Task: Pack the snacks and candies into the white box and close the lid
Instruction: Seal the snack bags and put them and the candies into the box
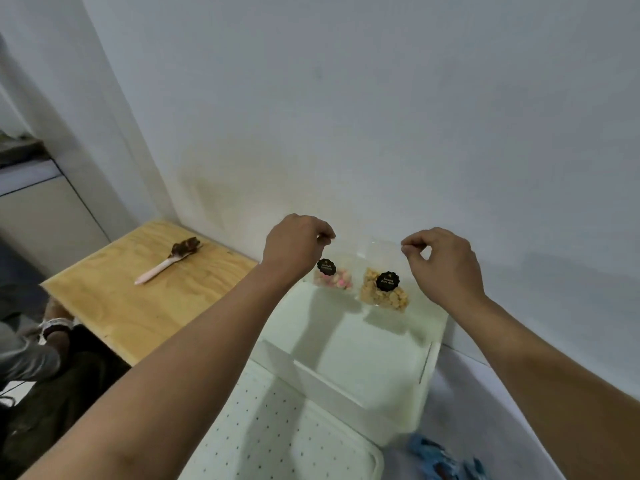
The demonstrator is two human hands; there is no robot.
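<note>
Head view shows two bare arms reaching forward over an open white box (349, 344) that lies against the pale wall (346, 98). At the far end of the box, two clear snack bags stand side by side, each with a round black label. The left hand (294, 247) pinches the top of the bag of pink and white candies (334, 278) between thumb and curled fingers. The right hand (443, 261) pinches the top corner of the bag of yellowish snacks (382, 294) in the same way. The two bags almost touch each other. Nearer to the camera, the dotted white lid (277, 434) of the box lies open and flat. Just beside its right edge, some blue wrapped candies (436, 455) lie on the surface. To the left, a wooden worktop (138, 306) carries a white-handled tool with a brown end (169, 259), well apart from the box. At the far left edge, part of another person (41, 344) is visible.
</note>
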